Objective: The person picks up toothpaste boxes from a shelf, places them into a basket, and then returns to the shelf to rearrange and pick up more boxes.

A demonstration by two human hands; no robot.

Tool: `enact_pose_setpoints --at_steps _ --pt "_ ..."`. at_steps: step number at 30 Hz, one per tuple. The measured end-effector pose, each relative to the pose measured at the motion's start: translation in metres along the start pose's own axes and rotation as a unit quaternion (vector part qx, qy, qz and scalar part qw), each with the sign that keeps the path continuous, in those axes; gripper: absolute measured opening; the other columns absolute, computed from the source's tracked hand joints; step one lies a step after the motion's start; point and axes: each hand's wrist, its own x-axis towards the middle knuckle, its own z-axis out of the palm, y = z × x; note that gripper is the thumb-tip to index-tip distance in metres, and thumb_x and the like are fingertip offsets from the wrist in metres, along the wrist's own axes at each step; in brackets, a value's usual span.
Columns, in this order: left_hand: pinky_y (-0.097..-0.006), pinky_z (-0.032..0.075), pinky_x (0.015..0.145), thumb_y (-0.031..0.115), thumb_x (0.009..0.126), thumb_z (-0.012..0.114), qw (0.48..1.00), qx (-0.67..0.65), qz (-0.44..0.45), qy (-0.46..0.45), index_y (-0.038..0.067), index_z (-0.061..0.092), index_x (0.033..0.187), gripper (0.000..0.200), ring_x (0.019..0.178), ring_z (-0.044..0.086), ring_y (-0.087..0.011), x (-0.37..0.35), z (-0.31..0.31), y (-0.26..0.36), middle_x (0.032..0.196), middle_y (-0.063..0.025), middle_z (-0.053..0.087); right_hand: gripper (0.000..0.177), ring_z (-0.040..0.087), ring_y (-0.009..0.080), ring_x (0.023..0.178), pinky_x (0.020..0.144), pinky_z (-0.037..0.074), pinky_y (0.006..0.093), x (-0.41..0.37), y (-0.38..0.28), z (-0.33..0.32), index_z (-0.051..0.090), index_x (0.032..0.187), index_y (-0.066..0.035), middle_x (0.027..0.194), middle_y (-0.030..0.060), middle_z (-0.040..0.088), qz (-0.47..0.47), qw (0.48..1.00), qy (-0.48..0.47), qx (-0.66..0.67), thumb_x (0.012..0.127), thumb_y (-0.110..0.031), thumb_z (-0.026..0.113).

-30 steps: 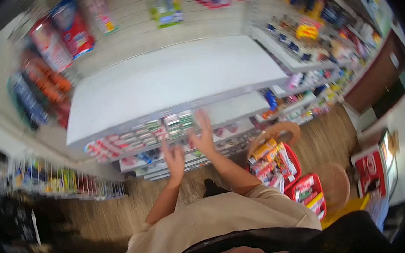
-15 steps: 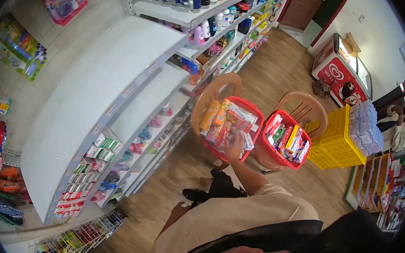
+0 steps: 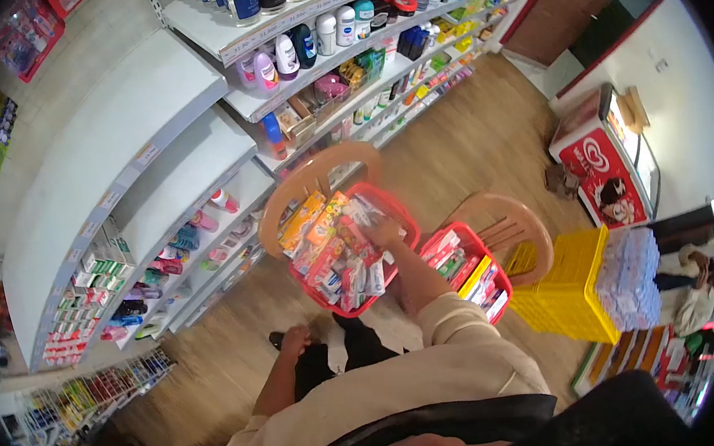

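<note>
My right hand (image 3: 386,232) reaches into the right side of a red basket (image 3: 407,210) on a brown plastic chair (image 3: 359,152). Its fingers touch the packs there, but they are blurred and partly hidden, so any grip cannot be made out. Small toothpaste-like cartons (image 3: 324,238), orange and white, fill that basket in a loose heap. My left hand (image 3: 297,339) hangs low in front of my legs, fingers curled in, with nothing visible in it. A second red basket (image 3: 505,282) of cartons stands on another chair (image 3: 536,233) to the right, partly behind my right forearm.
Shelves (image 3: 155,147) run along the left, with roll-on deodorants (image 3: 326,34) and bottles farther back. Yellow crates (image 3: 562,286) and wrapped bottle packs (image 3: 629,280) stand right. A red freezer (image 3: 598,168) is beyond. Another person (image 3: 694,295) is at the far right.
The view has moved closer to the shelves and baskets. My right hand has shifted from the near side of the first basket to its right side. My left hand now shows more fully.
</note>
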Motion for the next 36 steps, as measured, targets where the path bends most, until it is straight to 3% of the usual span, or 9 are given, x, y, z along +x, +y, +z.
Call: enact_pose_setpoints --at_steps 8,11,13,16,21,27,29,33,36 --pt "-0.0223 0.037 0.056 0.041 0.084 0.058 0.990 0.017 -0.135 -0.044 0.014 0.060 0.105 0.034 0.069 0.056 -0.0105 -0.003 0.060 -0.027 0.089 0.0014 0.059 0.050 0.062 0.0260 0.092 0.078 0.048 0.0389 0.036 -0.051 -0.023 0.064 0.106 -0.005 0.100 0.0137 0.066 0.070 0.982 -0.035 0.171 0.072 -0.040 0.072" --pt "-0.0223 0.038 0.058 0.035 0.087 0.056 0.929 0.351 0.087 -0.083 0.012 0.060 0.104 0.030 0.072 0.056 -0.0099 0.028 0.057 -0.004 0.090 0.0003 0.059 0.033 0.062 0.0190 0.086 0.074 0.049 0.0342 0.034 -0.046 -0.037 0.064 0.102 -0.002 0.094 0.0097 0.067 0.104 0.928 -0.032 0.356 0.078 -0.024 0.069" --pt "-0.0244 0.044 0.063 0.027 0.089 0.056 0.933 0.235 0.250 -0.110 0.007 0.058 0.106 0.026 0.078 0.057 -0.0110 0.046 0.055 0.010 0.095 -0.0027 0.058 0.018 0.061 0.0141 0.088 0.076 0.048 0.0300 0.025 -0.046 -0.059 0.062 0.102 0.000 0.097 0.0058 0.065 0.129 0.851 -0.038 0.508 0.087 -0.008 0.062" --pt "-0.0285 0.049 0.071 0.023 0.088 0.059 0.996 0.004 0.082 0.017 0.003 0.054 0.113 0.032 0.085 0.059 -0.0148 -0.020 0.116 0.131 0.099 -0.0056 0.057 0.024 0.060 0.0138 0.091 0.079 0.048 0.0291 0.012 -0.046 -0.082 0.057 0.110 0.000 0.101 0.0076 0.064 0.080 0.813 0.071 0.573 0.089 -0.011 0.061" --pt "-0.0323 0.049 0.082 0.023 0.083 0.071 0.979 -0.008 0.199 -0.034 0.000 0.046 0.127 0.056 0.107 0.055 -0.0181 0.015 0.152 0.167 0.114 -0.0106 0.056 0.032 0.058 0.0105 0.080 0.068 0.047 0.0236 -0.013 -0.098 -0.126 0.047 0.121 -0.004 0.096 0.0078 0.063 0.052 0.776 0.116 0.618 0.092 -0.011 0.057" --pt "-0.0333 0.054 0.076 0.011 0.081 0.070 0.916 0.021 0.400 -0.010 0.006 0.038 0.130 0.059 0.094 0.060 -0.0213 -0.007 0.185 0.218 0.112 -0.0105 0.056 0.027 0.057 0.0142 0.091 0.079 0.047 0.0284 -0.055 -0.144 -0.110 0.057 0.112 -0.003 0.099 0.0058 0.061 -0.007 0.813 -0.114 0.571 0.091 -0.020 0.058" --pt "-0.0332 0.054 0.078 0.010 0.080 0.070 0.966 -0.116 0.217 -0.079 0.004 0.039 0.128 0.057 0.094 0.060 -0.0206 -0.003 0.169 0.200 0.112 -0.0110 0.056 0.025 0.060 0.0153 0.088 0.078 0.048 0.0287 -0.047 -0.114 -0.099 0.061 0.108 -0.001 0.094 0.0073 0.065 -0.099 0.892 -0.032 0.440 0.087 -0.016 0.059" --pt "-0.0344 0.055 0.071 0.004 0.076 0.071 0.974 -0.182 0.136 0.002 0.004 0.051 0.118 0.046 0.083 0.062 -0.0203 0.014 0.132 0.139 0.100 -0.0095 0.061 0.050 0.061 0.0298 0.102 0.086 0.048 0.0379 -0.015 -0.028 -0.081 0.060 0.107 0.005 0.102 0.0236 0.064 0.074 0.989 -0.003 0.125 0.079 -0.036 0.067" --pt "-0.0352 0.053 0.066 0.004 0.075 0.071 0.976 -0.199 0.064 0.068 0.004 0.048 0.113 0.044 0.079 0.063 -0.0194 -0.053 0.133 0.172 0.092 -0.0078 0.061 0.067 0.058 0.0327 0.109 0.091 0.046 0.0385 0.001 0.022 -0.031 0.058 0.109 0.006 0.108 0.0253 0.062 0.076 0.974 -0.089 0.193 0.070 -0.046 0.073"
